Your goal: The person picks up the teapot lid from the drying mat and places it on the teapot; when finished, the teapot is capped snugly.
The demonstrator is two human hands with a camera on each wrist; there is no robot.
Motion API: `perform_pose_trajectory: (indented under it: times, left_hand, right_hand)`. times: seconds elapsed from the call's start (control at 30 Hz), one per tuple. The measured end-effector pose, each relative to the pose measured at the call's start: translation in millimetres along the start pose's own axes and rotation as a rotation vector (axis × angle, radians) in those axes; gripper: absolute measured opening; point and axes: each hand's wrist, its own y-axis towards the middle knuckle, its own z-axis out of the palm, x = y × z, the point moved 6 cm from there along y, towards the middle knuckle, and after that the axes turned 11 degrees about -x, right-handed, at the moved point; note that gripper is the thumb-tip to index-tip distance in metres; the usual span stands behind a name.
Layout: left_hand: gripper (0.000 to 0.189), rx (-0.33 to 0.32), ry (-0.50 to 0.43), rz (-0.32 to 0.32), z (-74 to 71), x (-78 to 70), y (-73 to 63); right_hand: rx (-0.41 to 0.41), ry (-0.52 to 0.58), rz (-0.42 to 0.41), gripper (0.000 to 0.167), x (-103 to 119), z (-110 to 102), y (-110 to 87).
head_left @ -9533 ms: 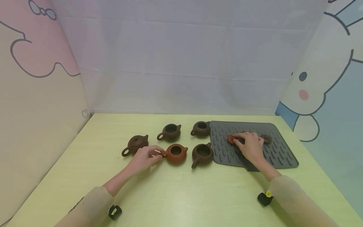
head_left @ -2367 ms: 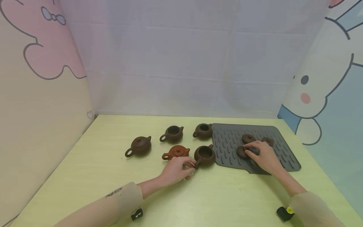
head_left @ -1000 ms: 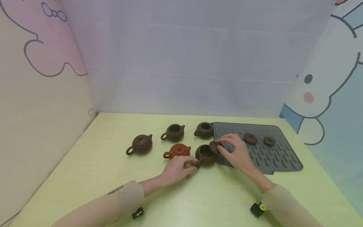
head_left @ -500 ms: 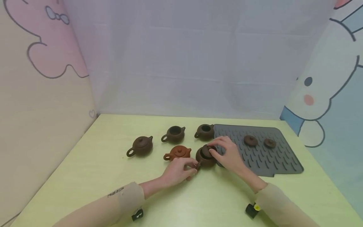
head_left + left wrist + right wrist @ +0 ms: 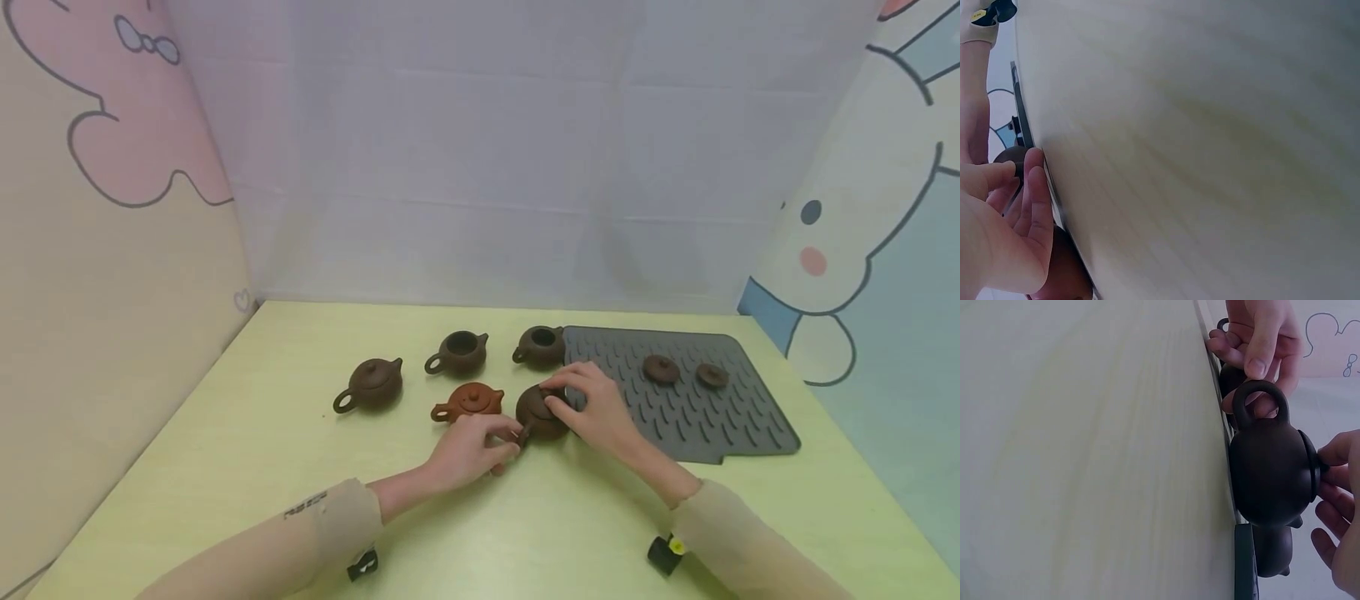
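Note:
My left hand pinches the handle of a dark brown clay teapot, its thumb on the loop. Above that pot, my right hand grips the knob of its round lid, which sits on the opening. In the head view my right fingers partly cover the lid and the spout side. Left of this pot stands a reddish teapot with its lid on, partly behind my left hand.
Farther left is a lidded brown teapot. Two lidless brown teapots, one at back centre and one by the mat, show open tops. The grey ridged mat bears a larger lid and a smaller lid.
The reddish teapot received its lid earlier. My left hand moved from its handle to the brown pot's. My right hand carried the brown lid left from the mat, and it now lies level on the pot.

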Motion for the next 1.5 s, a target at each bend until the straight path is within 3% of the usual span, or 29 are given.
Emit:
perform_pose_trajectory:
  times: [0.63,1.1,1.37,1.5]
  left_hand:
    - [0.019,0.006,-0.012,-0.005,-0.7,-1.2,0.2]
    - [0.019,0.037,-0.011,-0.013,-5.6,-3.8,2.9]
    - [0.019,0.064,-0.004,0.051,-28.9,-10.2,10.1]
    - [0.019,0.006,0.062,0.090,-53.5,-16.0,19.6]
  right_hand:
    - [0.174,0.025,0.158,0.017,-6,0,0.9]
    - [0.181,0.052,0.146,0.016,-8,2,2.9]
    - [0.183,0.058,0.156,0.015,-9,3,1.9]
    - [0.179,0.059,0.162,0.015,-9,3,0.9]
